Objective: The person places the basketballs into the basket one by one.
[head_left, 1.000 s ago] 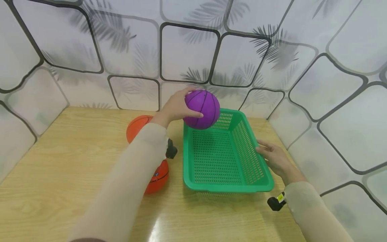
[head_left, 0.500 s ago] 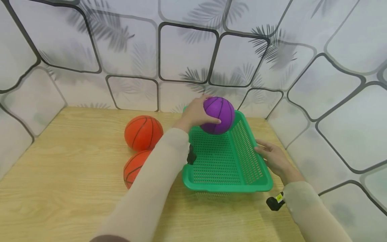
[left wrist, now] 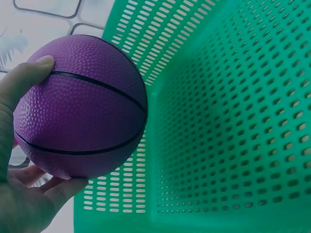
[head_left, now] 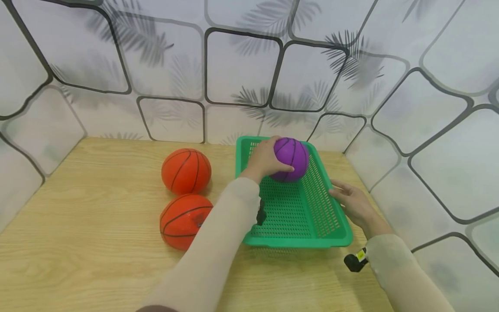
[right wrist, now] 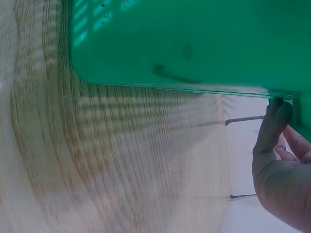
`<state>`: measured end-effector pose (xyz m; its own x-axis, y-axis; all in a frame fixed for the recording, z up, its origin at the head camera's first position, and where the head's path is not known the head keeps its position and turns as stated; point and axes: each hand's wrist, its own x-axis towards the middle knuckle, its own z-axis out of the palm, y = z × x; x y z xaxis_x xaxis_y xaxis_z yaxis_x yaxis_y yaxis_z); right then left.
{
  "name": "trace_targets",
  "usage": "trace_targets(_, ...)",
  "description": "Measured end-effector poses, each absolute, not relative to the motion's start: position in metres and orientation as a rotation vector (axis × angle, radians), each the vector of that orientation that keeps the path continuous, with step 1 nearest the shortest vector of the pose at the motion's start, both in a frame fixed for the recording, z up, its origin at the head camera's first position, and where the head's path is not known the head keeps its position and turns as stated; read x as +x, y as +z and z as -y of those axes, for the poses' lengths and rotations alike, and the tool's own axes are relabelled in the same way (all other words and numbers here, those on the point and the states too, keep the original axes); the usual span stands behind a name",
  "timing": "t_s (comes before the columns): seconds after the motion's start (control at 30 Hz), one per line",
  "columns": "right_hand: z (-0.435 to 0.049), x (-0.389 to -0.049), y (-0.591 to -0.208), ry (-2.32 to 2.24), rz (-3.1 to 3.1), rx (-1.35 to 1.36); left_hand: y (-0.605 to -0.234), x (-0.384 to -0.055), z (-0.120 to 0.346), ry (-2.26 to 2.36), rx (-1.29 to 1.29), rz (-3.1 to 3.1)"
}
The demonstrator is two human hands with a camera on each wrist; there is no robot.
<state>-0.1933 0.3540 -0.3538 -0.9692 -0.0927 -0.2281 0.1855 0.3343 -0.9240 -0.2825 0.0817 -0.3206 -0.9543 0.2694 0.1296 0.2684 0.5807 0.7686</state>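
A purple ball (head_left: 293,158) with black seams, like a small basketball, is low inside the far end of a green plastic basket (head_left: 296,242). My left hand (head_left: 266,160) grips it from the left. In the left wrist view, the thumb lies on one side of the purple ball and the fingers on the other. Whether the ball touches the basket floor, I cannot tell. At the basket's right side, my right hand (head_left: 355,207) holds the rim. Close up, the right wrist view has its fingers (right wrist: 278,114) bent against the rim's edge.
Two orange balls with black seams stand left of the basket: a farther orange ball (head_left: 186,171) and a nearer orange ball (head_left: 183,221), partly hidden by the left sleeve. All rest on a wooden table (head_left: 97,225). Patterned walls (head_left: 241,69) enclose the back and sides.
My left hand has carried the purple ball right and down, from above the basket's left rim to inside it. The arm has uncovered the orange balls. My right hand stays at the rim.
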Motion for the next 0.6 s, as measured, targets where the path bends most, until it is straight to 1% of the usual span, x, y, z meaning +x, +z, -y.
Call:
trace_targets(0.33,-0.354,-0.193,-0.354,-1.695,-2.358,0.085,-0.340,-0.282,-0.090,1.299,0.490,-2.747)
trace_targets(0.6,-0.354,-0.192,-0.355,-1.710,-2.348,0.102,-0.345,-0.280,-0.091,1.258,0.476,-2.752)
